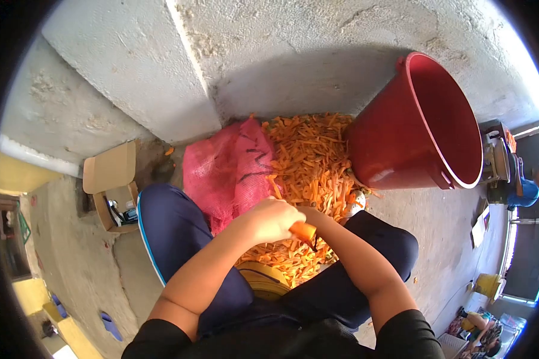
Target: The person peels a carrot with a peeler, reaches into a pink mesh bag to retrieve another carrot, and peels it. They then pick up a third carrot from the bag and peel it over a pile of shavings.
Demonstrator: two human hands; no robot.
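My left hand (274,220) is closed around a carrot (303,231), whose orange end sticks out toward my right wrist. Just beyond it, my right hand (310,216) is curled and mostly hidden by the left. A small dark piece (314,242) shows below the carrot; I cannot make out whether it belongs to a tool. Both hands are above a large heap of carrot peelings (308,158) that runs from the wall down between my legs. A pink mesh sack (227,170) lies against the heap on the left.
A big red bucket (383,140) leans tilted at the right of the heap. An open cardboard box (111,191) with small items stands left of my knee. A concrete wall (293,60) rises ahead. Other people (524,188) are at the far right. Blue slippers (111,326) lie on the left floor.
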